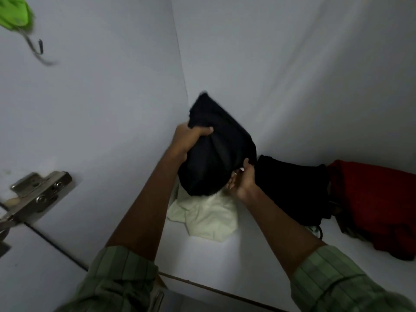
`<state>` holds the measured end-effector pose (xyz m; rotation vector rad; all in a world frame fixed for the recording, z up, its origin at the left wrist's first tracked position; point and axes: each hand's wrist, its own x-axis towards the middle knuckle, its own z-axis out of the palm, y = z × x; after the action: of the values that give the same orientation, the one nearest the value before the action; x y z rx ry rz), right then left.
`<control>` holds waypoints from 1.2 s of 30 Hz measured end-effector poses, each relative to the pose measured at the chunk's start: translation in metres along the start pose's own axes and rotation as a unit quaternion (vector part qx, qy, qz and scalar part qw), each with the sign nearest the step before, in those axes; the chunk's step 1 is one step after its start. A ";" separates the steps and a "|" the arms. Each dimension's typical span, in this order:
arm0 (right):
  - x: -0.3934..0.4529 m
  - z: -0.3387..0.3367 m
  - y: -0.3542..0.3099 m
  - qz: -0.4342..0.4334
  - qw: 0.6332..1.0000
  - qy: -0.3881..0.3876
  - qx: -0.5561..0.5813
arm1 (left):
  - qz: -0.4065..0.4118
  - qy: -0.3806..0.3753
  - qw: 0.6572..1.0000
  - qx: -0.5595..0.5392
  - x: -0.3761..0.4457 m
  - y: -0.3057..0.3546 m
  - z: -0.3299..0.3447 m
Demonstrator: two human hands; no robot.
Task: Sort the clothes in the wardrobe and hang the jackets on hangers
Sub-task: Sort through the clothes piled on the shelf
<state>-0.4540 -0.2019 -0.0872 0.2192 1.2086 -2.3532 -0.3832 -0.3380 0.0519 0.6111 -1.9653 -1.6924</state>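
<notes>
A dark navy garment (pixel 216 149) is bunched up in the back left corner of a white wardrobe shelf. My left hand (pixel 188 139) grips its upper left side, thumb over the cloth. My right hand (pixel 242 179) holds its lower right edge, fingers curled under the fabric. Beneath it lies a crumpled pale cream garment (pixel 207 218). To the right sit a black garment (pixel 292 188) and a red one (pixel 378 206).
The wardrobe's white side wall (pixel 101 122) stands at the left and carries a metal door hinge (pixel 38 194). A bright green item (pixel 15 12) with a metal hook (pixel 37 49) hangs at the top left. The shelf's front edge (pixel 213 290) runs below my arms.
</notes>
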 end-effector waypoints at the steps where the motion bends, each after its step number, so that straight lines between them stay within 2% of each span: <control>1: 0.005 -0.001 -0.003 -0.006 0.999 0.029 -0.030 | -0.056 -0.013 0.998 0.014 0.002 -0.027 0.005; 2: 0.006 -0.006 -0.010 0.028 0.996 0.079 -0.044 | -0.114 -0.029 0.992 0.044 0.003 -0.059 0.008; 4: -0.014 -0.026 -0.007 0.068 0.997 0.009 -0.045 | -0.204 -0.074 0.968 0.123 0.000 -0.120 0.008; 6: -0.012 -0.043 0.005 0.134 0.990 -0.039 -0.003 | -0.238 -0.095 0.956 0.144 -0.005 -0.162 0.006; 7: -0.011 -0.052 0.008 0.150 0.984 -0.095 -0.004 | -0.235 -0.083 0.960 0.126 -0.006 -0.171 0.003; 9: -0.005 -0.041 0.005 0.152 0.978 -0.136 -0.045 | -0.218 -0.065 0.971 0.073 -0.004 -0.170 -0.002; 11: -0.007 -0.020 -0.001 0.134 0.981 -0.132 -0.053 | -0.176 -0.047 0.982 0.044 0.003 -0.159 -0.008; 12: -0.006 -0.012 -0.002 0.126 0.983 -0.116 -0.060 | -0.143 -0.011 0.988 0.048 0.006 -0.150 -0.010; 15: 0.000 0.015 -0.008 0.130 0.985 -0.106 -0.035 | -0.053 0.146 0.980 0.123 0.014 -0.125 -0.014; 17: 0.008 0.021 -0.005 0.142 0.981 -0.109 -0.079 | -0.036 0.187 0.961 0.200 0.018 -0.122 -0.016; 19: 0.023 0.015 0.001 0.131 0.970 -0.045 -0.200 | -0.027 0.156 0.934 0.321 0.019 -0.132 -0.011; 22: 0.034 -0.007 0.006 0.045 0.928 0.090 -0.360 | 0.045 0.093 0.834 0.541 0.011 -0.163 0.013; 24: 0.036 -0.016 0.002 0.026 0.915 0.102 -0.390 | 0.086 0.088 0.778 0.616 0.003 -0.167 0.042; 25: 0.039 -0.020 -0.002 0.026 0.916 0.092 -0.389 | 0.107 0.088 0.766 0.628 0.000 -0.164 0.058; 26: 0.040 -0.022 -0.008 0.025 0.920 0.077 -0.383 | 0.134 0.080 0.766 0.624 0.000 -0.161 0.072; 30: 0.040 -0.043 -0.038 0.005 0.958 0.057 -0.282 | 0.231 -0.018 0.857 0.460 -0.003 -0.147 0.136; 32: 0.034 -0.060 -0.059 -0.037 0.964 0.065 -0.255 | 0.280 -0.046 0.875 0.392 -0.011 -0.138 0.168; 34: 0.027 -0.086 -0.084 -0.130 0.937 0.113 -0.305 | 0.328 -0.093 0.881 0.328 -0.020 -0.133 0.202; 36: 0.021 -0.121 -0.112 -0.235 0.855 0.195 -0.419 | 0.363 -0.149 0.882 0.261 -0.031 -0.130 0.238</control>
<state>-0.5361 -0.0567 -0.0860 0.1018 2.6065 -1.9194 -0.5015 -0.1518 -0.1092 -0.2536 -2.4549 -0.8225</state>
